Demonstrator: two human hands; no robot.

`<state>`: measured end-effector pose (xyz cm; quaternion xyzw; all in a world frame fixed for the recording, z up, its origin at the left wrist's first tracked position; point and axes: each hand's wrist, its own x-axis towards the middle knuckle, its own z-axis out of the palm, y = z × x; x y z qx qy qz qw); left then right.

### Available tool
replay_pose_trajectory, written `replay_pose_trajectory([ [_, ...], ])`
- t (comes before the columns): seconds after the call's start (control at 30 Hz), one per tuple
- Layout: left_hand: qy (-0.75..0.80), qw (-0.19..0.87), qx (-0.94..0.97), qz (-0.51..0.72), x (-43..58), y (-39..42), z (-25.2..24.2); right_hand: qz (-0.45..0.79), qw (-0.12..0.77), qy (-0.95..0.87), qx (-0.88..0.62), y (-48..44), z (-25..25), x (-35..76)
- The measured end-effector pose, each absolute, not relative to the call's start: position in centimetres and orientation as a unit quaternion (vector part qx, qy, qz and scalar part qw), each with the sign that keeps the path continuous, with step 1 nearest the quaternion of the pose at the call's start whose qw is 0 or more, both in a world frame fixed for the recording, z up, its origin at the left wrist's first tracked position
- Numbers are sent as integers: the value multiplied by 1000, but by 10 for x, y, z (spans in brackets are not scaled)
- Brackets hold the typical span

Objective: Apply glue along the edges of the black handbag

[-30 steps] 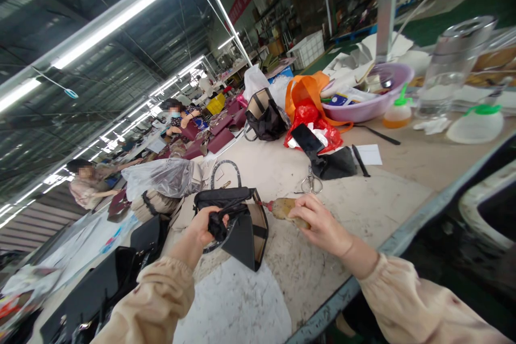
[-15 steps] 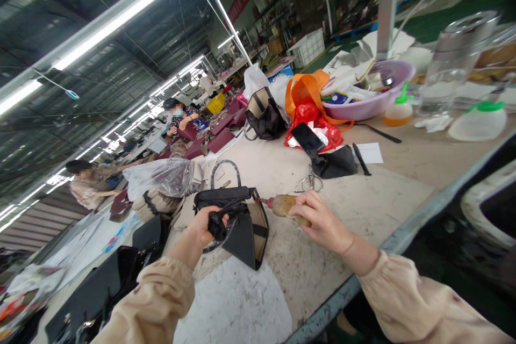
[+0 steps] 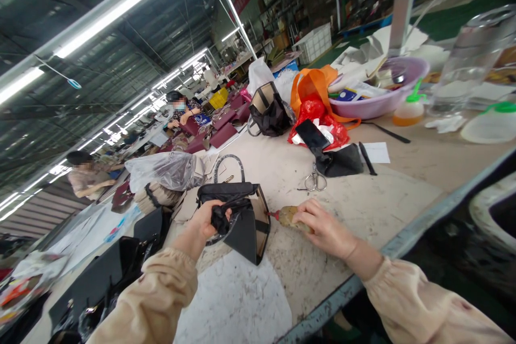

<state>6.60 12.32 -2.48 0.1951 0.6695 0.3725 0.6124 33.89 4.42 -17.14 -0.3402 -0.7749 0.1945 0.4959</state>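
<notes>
A black handbag with a tan inner panel [image 3: 245, 226] lies on its side on the worktable [image 3: 363, 204]. My left hand [image 3: 209, 220] is closed around a bunched black part of the bag. My right hand [image 3: 322, 226] grips a brownish squeeze bottle with a red tip [image 3: 284, 216]; the tip points at the bag's tan edge and nearly touches it. Both sleeves are beige.
Scissors [image 3: 313, 181], a black pouch [image 3: 338, 161], a red plastic bag with a phone [image 3: 318, 129], a purple basin [image 3: 382, 99], and bottles [image 3: 409, 110] lie beyond. Another black bag [image 3: 268, 113] stands farther back. A clear plastic bag [image 3: 165, 169] sits left. Other people work at far tables.
My right hand has moved the bottle slightly left, bringing its red tip closer to the bag's edge. The view has shifted a little; my left hand keeps its grip.
</notes>
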Motion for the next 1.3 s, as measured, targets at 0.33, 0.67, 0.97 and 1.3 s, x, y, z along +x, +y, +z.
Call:
replay_pose_trajectory([
  [0.33, 674, 598, 192, 388, 67, 120, -23, 186, 495, -777, -342, 47, -166, 341],
  [0.67, 671, 608, 185, 381, 64, 121, -24, 180, 637, -656, -362, 52, -154, 333],
  [0.97, 671, 608, 180, 383, 64, 121, -24, 582, 665, -287, -368, 57, -154, 320],
  [1.3, 662, 617, 183, 386, 59, 123, -28, 716, 587, -174, -337, 51, -151, 325],
])
